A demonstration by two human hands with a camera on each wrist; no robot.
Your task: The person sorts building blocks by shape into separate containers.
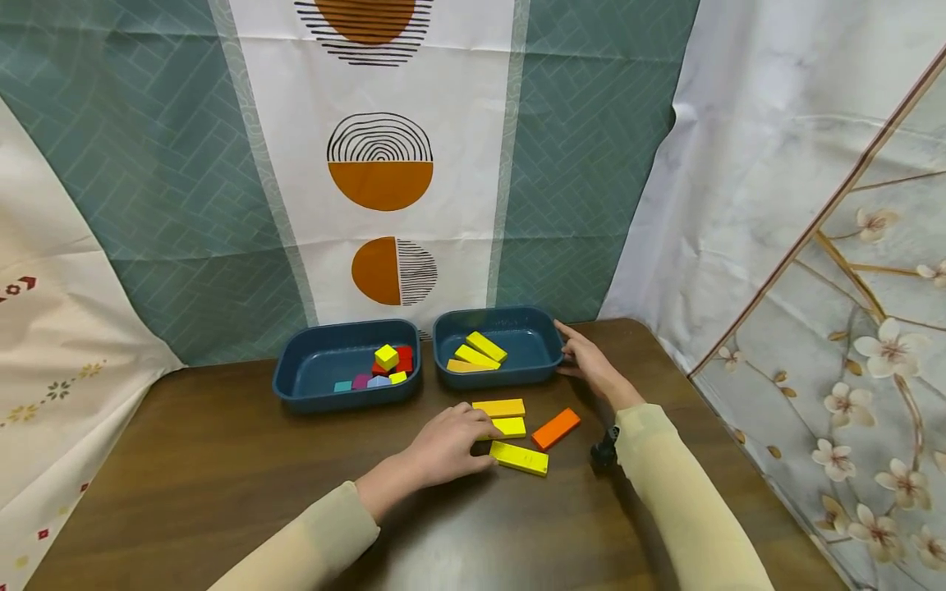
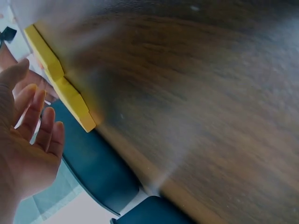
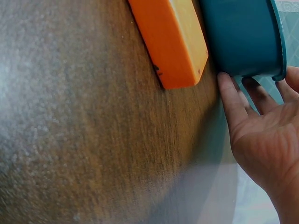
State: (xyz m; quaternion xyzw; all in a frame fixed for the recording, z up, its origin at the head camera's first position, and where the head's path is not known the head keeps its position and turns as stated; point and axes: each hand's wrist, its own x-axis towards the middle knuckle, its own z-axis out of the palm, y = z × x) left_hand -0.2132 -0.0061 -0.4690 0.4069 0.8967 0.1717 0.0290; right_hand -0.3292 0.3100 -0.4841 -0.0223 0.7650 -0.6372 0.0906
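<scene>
My left hand [image 1: 452, 443] hovers by the loose blocks, its fingers loosely bent and holding nothing. Nearest to it are a yellow block [image 1: 510, 428] partly under the fingertips and another yellow block [image 1: 520, 458] by the thumb. An amber block [image 1: 498, 408] lies just behind them, and an orange block [image 1: 556, 429] to their right. With extended fingers, my right hand [image 1: 594, 365] touches the right end of the right blue bin [image 1: 517, 376]. Several flat yellow and amber blocks [image 1: 480, 346] lie inside that bin. In the right wrist view, fingertips [image 3: 224, 77] meet the bin's outer wall.
A second blue bin [image 1: 314, 404] stands to the left, holding small colored cubes [image 1: 386, 356] in its right half. Both bins sit near the back of the brown wooden table [image 1: 222, 476]. Patterned cloth [image 1: 473, 164] hangs behind and along both sides.
</scene>
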